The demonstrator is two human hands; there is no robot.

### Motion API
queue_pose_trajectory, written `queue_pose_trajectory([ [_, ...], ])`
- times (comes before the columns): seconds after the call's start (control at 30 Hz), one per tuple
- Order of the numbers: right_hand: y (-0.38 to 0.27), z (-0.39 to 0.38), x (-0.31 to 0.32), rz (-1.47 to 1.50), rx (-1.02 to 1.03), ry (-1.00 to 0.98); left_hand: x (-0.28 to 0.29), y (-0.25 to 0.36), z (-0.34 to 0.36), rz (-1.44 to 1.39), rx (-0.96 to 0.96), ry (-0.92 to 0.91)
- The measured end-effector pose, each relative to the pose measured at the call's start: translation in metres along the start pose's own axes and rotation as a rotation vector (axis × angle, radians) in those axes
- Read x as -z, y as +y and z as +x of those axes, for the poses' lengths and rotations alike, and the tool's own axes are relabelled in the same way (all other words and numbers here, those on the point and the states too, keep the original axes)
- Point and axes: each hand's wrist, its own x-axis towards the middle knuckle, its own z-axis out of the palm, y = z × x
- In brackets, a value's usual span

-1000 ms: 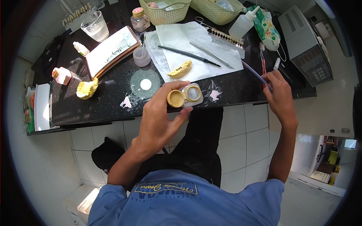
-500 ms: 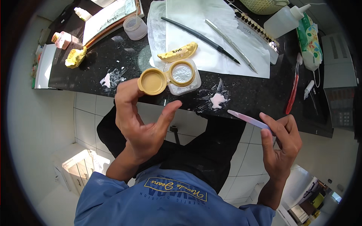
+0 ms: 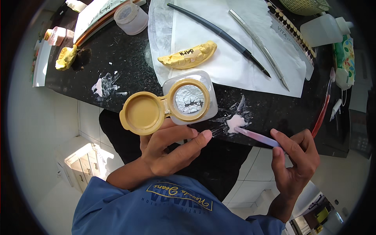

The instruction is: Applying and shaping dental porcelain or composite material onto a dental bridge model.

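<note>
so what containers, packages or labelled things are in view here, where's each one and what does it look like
Flip-top jar: held in the left hand at the counter edge, clear body, tan lid open, white powder inside.
Small clear jar: top, left of the white paper, round.
White squeeze bottle: top right, lying down.
Green printed pack: far right, colourful.
Yellow dental cast: on the white paper, dark handwritten mark.
Booklet: top left, white.

One head-worn fisheye view only, looking steeply down and slightly forward from close above. Black stone countertop (image 3: 129, 70) across the upper half, edges bowed toward the rim; blue shirt (image 3: 172, 207) at the bottom, tiled floor (image 3: 250, 180) far below.
</note>
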Motion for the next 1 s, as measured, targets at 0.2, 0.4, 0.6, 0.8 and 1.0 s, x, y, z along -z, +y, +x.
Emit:
queue_pose_trajectory([
  [0.2, -0.007, 0.003, 0.004, -0.065, -0.044, -0.037, 0.002, 0.0, 0.0, 0.007, 0.019, -0.022],
  [0.4, -0.013, 0.009, 0.013, -0.149, -0.008, -0.069, 0.006, 0.0, 0.002, 0.016, -0.001, -0.051],
  [0.6, -0.015, 0.011, 0.012, -0.137, -0.027, -0.092, 0.008, 0.0, 0.001, 0.029, 0.0, -0.098],
  [0.8, -0.011, 0.005, 0.012, -0.017, -0.015, -0.043, 0.006, 0.0, 0.001, -0.014, -0.006, -0.033],
  [1.0, -0.03, -0.011, 0.018, 0.097, 0.065, -0.086, 0.022, 0.012, 0.008, -0.245, -0.067, 0.088],
])
